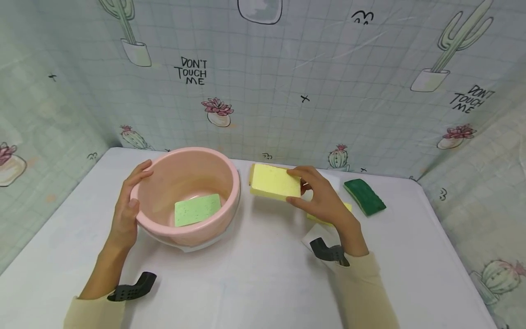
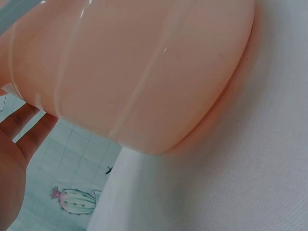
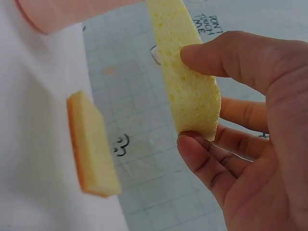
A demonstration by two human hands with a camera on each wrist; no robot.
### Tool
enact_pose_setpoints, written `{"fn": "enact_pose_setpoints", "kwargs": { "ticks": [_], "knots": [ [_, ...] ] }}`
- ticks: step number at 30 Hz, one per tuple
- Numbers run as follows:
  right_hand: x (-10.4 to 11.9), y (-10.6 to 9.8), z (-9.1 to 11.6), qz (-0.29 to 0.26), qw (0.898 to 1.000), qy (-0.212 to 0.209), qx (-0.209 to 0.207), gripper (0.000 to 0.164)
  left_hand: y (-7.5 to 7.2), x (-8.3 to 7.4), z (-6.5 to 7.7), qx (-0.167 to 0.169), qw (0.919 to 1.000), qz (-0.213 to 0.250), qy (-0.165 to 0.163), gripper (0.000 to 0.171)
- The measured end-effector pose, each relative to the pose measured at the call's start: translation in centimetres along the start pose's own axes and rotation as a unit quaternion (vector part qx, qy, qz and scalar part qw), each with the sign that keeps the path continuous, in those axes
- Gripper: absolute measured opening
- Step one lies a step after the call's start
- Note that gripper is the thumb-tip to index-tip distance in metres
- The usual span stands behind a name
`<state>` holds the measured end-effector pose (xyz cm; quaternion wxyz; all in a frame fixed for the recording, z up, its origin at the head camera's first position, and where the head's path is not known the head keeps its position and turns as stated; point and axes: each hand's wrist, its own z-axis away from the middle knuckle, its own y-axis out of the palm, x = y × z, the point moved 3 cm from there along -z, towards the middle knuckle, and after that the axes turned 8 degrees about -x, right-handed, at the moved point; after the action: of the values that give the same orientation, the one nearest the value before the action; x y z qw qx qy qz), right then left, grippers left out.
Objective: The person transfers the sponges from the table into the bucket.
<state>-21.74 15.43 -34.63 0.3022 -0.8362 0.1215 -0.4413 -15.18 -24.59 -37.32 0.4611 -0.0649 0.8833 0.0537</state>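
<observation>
A round pink basin stands at the left of the table, a light green sponge lying inside it. My left hand grips its left rim, and fingers show against the outer wall in the left wrist view. Between thumb and fingers, my right hand pinches a yellow sponge by its right end, raised over the table right of the basin. Behind it, a second yellow sponge with an orange base lies on the table in the right wrist view.
Another yellow sponge sits partly hidden under my right wrist, near a flat white piece. Farther right lies a dark green scouring sponge. A printed cloth hangs behind the white table.
</observation>
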Motion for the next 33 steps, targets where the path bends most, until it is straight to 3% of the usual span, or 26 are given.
{"fn": "enact_pose_setpoints", "kwargs": {
  "ticks": [13,25,33],
  "knots": [
    [2.2,-0.9,-1.8,0.002,0.999,-0.049,-0.005,0.06,0.0,-0.1,-0.1,-0.009,0.9997,-0.016,-0.014,0.057],
    [3.6,-1.2,-2.7,0.007,0.998,-0.061,-0.002,0.06,0.0,-0.3,0.1,-0.001,0.9995,-0.029,-0.016,0.058],
    [5.3,-0.7,-3.8,-0.004,0.996,-0.09,0.005,0.06,0.0,-0.3,0.1,-0.001,0.9993,-0.031,-0.022,0.058]
  ]
}}
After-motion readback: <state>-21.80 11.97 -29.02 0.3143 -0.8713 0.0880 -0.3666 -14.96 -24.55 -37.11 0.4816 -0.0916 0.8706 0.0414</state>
